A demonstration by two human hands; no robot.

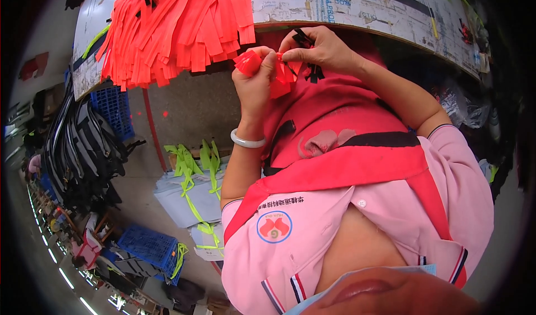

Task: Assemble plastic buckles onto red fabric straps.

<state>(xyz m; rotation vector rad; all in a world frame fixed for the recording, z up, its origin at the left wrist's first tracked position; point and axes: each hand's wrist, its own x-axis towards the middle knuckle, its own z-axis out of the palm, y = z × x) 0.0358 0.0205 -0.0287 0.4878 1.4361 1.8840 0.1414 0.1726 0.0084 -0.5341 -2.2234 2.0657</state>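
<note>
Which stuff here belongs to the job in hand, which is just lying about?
In the job:
red fabric, in left hand
black strips, in right hand
red strip pile on the table, likely

Seemingly just lying about:
black strap bundle
blue crates
tied pale sheets

Grey workshop floor, long white lights beyond.
A red line runs along the floor near a scuffed worktable; the far side, blurred at the rim, seems cluttered.
</note>
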